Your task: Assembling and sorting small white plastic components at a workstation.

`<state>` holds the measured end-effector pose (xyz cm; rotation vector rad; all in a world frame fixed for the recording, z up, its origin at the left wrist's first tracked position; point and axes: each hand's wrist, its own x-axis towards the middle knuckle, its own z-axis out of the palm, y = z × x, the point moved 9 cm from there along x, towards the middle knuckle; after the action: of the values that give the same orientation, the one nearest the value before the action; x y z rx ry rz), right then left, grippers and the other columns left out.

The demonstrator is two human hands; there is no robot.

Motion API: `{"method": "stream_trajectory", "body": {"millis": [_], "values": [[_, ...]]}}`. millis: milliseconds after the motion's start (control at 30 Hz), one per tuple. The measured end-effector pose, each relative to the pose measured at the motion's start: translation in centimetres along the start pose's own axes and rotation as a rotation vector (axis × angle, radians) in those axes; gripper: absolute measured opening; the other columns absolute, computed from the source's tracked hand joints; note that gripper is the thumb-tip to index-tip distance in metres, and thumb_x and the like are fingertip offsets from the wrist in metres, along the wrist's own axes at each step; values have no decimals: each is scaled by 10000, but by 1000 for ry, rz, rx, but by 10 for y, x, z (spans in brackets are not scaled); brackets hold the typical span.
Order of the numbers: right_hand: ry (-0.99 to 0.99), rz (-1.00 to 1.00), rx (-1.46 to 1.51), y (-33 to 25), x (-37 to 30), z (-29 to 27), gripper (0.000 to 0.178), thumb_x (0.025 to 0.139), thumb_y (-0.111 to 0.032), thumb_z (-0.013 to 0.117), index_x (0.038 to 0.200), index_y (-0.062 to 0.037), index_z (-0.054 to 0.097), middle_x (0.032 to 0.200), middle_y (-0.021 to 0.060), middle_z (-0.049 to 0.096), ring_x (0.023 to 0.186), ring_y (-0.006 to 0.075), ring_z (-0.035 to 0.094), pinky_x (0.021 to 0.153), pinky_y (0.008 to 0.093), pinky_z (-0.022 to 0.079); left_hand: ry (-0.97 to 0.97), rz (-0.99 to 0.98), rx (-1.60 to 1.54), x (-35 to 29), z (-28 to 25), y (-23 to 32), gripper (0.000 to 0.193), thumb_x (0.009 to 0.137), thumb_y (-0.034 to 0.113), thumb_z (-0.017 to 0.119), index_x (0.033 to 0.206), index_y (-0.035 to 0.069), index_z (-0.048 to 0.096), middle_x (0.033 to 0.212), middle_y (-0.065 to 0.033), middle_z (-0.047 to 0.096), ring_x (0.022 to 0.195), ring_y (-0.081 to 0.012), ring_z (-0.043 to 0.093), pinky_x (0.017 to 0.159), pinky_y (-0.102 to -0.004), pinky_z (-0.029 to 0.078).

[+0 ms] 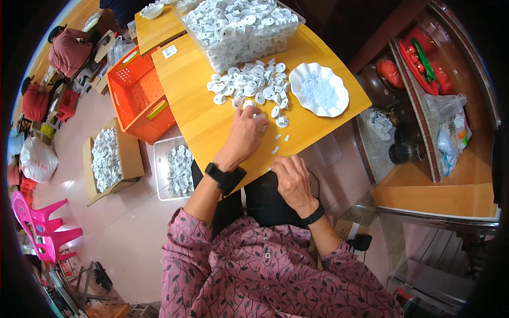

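Observation:
My left hand is over the yellow table at the near edge of a loose pile of small white round plastic parts. Its fingers are curled and slightly blurred, and what they hold is hidden. At the table's front edge, my right hand has thumb and forefinger pinched on a small white plastic piece. Several tiny white pegs lie between the hands. To the right of the pile, a white scalloped dish holds many small translucent pieces.
A clear plastic bin heaped with white parts stands at the table's back. Left are an orange crate, a cardboard box and a clear tub of parts. Shelves stand right; pink stools and seated people are left.

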<state>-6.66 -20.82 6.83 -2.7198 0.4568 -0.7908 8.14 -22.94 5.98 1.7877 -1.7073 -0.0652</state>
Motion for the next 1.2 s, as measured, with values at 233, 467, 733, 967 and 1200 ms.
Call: {"method": "stream_trajectory", "body": {"millis": [233, 467, 733, 967, 1200], "values": [[16, 12, 17, -2, 5, -1, 100, 817, 15, 628, 907, 3, 584, 967, 118, 594, 895, 297, 568, 780, 404, 467, 67, -311, -403, -51, -21, -11, 339, 771, -24, 714, 1106, 24, 702, 1140, -173, 612, 938, -269, 642, 808, -351, 541], [124, 76, 150, 1, -1, -2, 152, 838, 72, 616, 958, 5, 551, 956, 152, 574, 869, 343, 596, 748, 424, 502, 121, -474, -271, -75, -33, -7, 381, 774, -4, 749, 1150, 26, 695, 989, -137, 613, 798, -225, 656, 730, -318, 552], [156, 274, 399, 13, -6, 1, 138, 881, 68, 609, 999, 9, 566, 908, 154, 583, 760, 306, 627, 665, 373, 519, 206, -438, -174, -64, -23, 2, 313, 819, 134, 767, 1111, 36, 710, 892, -139, 599, 713, -244, 625, 641, -360, 512], [120, 609, 798, 39, -25, 23, 69, 931, -1, 627, 995, 4, 602, 855, 31, 631, 708, 84, 601, 639, 231, 498, 256, -373, -93, -66, -23, 11, 189, 855, 145, 724, 996, 21, 699, 888, -163, 611, 763, -329, 625, 666, -405, 514], [119, 715, 1017, 35, -23, 23, 82, 972, -44, 600, 1046, -10, 606, 877, 9, 633, 744, 53, 606, 661, 208, 514, 330, -731, -984, -99, 7, -17, 143, 914, 28, 682, 1050, -13, 690, 909, -73, 694, 861, -198, 700, 737, -300, 577]]}}
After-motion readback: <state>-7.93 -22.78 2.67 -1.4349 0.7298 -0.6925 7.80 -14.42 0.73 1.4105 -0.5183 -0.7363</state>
